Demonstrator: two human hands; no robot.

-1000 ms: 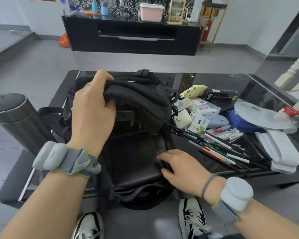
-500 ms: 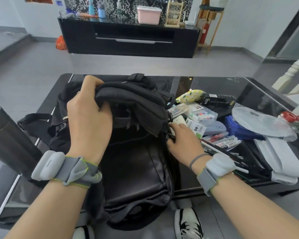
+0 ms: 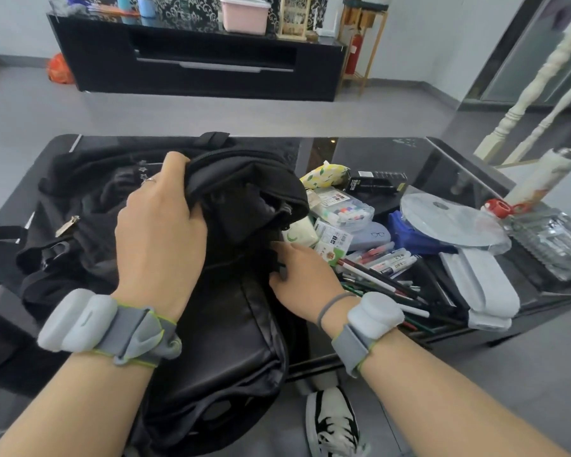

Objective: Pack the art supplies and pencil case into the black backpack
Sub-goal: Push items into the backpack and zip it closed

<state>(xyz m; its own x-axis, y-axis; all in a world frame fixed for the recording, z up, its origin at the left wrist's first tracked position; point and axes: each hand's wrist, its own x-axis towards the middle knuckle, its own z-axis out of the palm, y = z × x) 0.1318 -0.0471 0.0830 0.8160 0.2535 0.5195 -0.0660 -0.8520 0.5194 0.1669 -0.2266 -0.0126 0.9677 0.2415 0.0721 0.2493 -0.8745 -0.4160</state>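
The black backpack [image 3: 225, 328] lies on the dark glass table, its lower end hanging over the near edge. My left hand [image 3: 160, 232] grips the folded upper flap and holds it up. My right hand [image 3: 302, 275] pinches the bag's right edge at the zipper; its fingertips are hidden in the fabric. Right of the bag lies a heap of art supplies: a clear box of markers [image 3: 346, 211], pens and pencils [image 3: 383, 278], a pale blue glasses case [image 3: 373, 235], a yellow lemon-print pouch [image 3: 325, 174] and a white pencil case [image 3: 485, 285].
A black box [image 3: 374, 183], a blue cloth [image 3: 412, 235], a round palette in plastic [image 3: 452, 221] and a clear packet [image 3: 554, 242] crowd the table's right half. The table's near edge [image 3: 314, 364] runs by my shoe [image 3: 333, 420]. A black cabinet [image 3: 198, 61] stands across the floor.
My right hand moved up from the bag's lower front to its right zipper edge. The left hand kept hold of the flap. The steel flask has left the view at the left.
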